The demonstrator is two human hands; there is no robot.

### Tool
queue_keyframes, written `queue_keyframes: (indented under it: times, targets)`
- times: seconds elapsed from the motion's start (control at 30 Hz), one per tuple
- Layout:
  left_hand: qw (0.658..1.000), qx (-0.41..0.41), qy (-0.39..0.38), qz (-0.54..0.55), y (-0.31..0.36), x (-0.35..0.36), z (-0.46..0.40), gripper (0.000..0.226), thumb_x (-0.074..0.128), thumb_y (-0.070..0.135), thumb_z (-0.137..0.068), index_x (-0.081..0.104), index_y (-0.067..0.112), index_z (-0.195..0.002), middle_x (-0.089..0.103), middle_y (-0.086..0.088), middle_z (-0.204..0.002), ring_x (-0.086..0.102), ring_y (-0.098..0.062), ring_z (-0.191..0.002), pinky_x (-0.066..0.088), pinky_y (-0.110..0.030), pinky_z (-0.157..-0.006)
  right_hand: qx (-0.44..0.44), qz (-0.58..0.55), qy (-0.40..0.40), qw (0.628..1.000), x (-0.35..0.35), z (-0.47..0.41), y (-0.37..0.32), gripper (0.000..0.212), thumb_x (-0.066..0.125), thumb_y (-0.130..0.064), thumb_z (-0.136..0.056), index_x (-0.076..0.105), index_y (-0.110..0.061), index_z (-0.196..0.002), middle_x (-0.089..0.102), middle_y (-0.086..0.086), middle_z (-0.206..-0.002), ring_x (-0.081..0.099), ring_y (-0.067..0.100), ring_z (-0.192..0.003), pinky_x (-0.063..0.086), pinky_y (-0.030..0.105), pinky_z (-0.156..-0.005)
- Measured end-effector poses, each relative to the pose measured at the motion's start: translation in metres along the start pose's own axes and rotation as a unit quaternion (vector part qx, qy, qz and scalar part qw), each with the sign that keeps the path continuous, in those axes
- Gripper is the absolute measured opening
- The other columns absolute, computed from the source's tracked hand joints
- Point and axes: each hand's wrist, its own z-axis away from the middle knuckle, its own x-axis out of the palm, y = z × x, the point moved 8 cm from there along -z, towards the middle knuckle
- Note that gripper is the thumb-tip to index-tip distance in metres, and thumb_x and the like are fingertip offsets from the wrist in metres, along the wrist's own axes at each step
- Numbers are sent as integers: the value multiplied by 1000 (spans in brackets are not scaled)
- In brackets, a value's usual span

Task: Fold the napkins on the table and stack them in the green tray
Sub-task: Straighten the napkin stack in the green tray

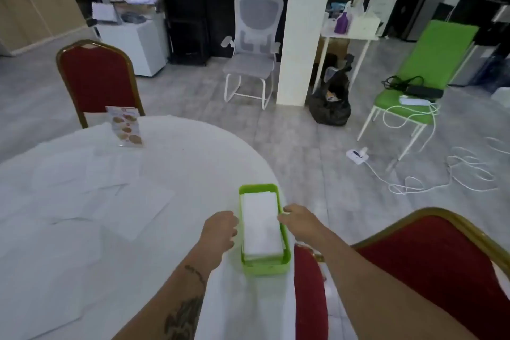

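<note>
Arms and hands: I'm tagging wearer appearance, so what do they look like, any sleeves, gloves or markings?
Both forearms are bare, with no sleeves in view. The left hand and right hand wear no gloves. The left forearm carries dark tattoos; no rings or watch are discernible.
</note>
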Motion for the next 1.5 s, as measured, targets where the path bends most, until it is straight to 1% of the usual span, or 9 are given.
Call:
queue_keyframes:
  times: [0.07, 0.17, 0.27, 0.43, 0.67, 1.0, 1.23, 1.4, 1.5]
  targets:
    - [1000, -19, 8, 22, -7, 5, -7, 5, 57, 14, -88, 61, 17, -90, 61, -6, -96, 58, -23, -90, 48, -36, -79, 11, -64, -12, 998, 9, -5, 3, 54, 56, -37, -91, 49, -17, -141, 56, -2, -122, 54, 19, -112, 46, 36, -99]
    - [998, -39, -10, 42, -25, 9, -15, 23, 58, 25, -85, 66, 25, -107, 67, -3, -114, 61, -22, -108, 50, -42, -92, 16, -121, -18, 992, 25, -13, 16, 63, 48, -48, -80, 49, -31, -141, 57, -5, -137, 56, 20, -120, 45, 47, -106]
    - [998, -44, -18, 48, -37, 9, -17, 37, 51, 23, -87, 63, 36, -119, 63, 2, -123, 57, -21, -115, 51, -48, -94, 12, -174, -13, 985, 36, -13, 24, 58, 40, -43, -89, 43, -37, -147, 52, -8, -144, 51, 19, -128, 41, 49, -111]
    - [996, -58, -22, 62, -41, 5, -5, 46, 50, 14, -87, 61, 41, -122, 65, 5, -118, 58, -21, -113, 52, -51, -92, 0, -214, -10, 977, 47, -14, 20, 49, 37, -41, -91, 49, -47, -139, 56, -12, -140, 54, 14, -124, 44, 45, -108]
    - [999, -9, -1, 36, -11, -35, 16, 47, 51, 11, -89, 56, 39, -126, 69, 7, -111, 60, -17, -110, 51, -52, -94, -27, -245, -42, 968, 75, -7, -31, 45, 32, -32, -98, 49, -40, -139, 60, -9, -134, 58, 17, -119, 46, 47, -105]
    - [998, 16, 53, 0, -1, -147, 50, 56, 36, 8, -91, 48, 41, -135, 62, 7, -117, 58, -18, -105, 51, -45, -96, -41, -240, -92, 966, 183, 34, -109, 44, 38, -26, -103, 36, -28, -147, 57, 4, -133, 60, 26, -113, 49, 51, -101]
    - [998, 6, 13, -57, -9, -215, 52, 53, 36, 13, -94, 43, 41, -138, 56, 2, -121, 55, -23, -108, 47, -48, -99, -22, -223, -48, 973, 249, 58, -123, 44, 43, -29, -102, 33, -28, -145, 57, 5, -131, 59, 28, -110, 49, 51, -100]
    - [995, -9, -28, -90, -22, -236, 41, 55, 42, 19, -93, 37, 43, -142, 53, 2, -125, 53, -23, -110, 46, -46, -100, -5, -212, -8, 977, 270, 64, -114, 49, 44, -28, -102, 29, -27, -149, 54, 4, -132, 57, 27, -109, 49, 43, -93]
    - [994, -1, -64, -90, -28, -231, 34, 54, 42, 15, -93, 38, 41, -141, 55, 1, -123, 54, -23, -110, 47, -44, -100, 8, -198, 18, 980, 268, 67, -108, 53, 45, -30, -102, 26, -28, -151, 52, 4, -137, 56, 27, -111, 48, 45, -96]
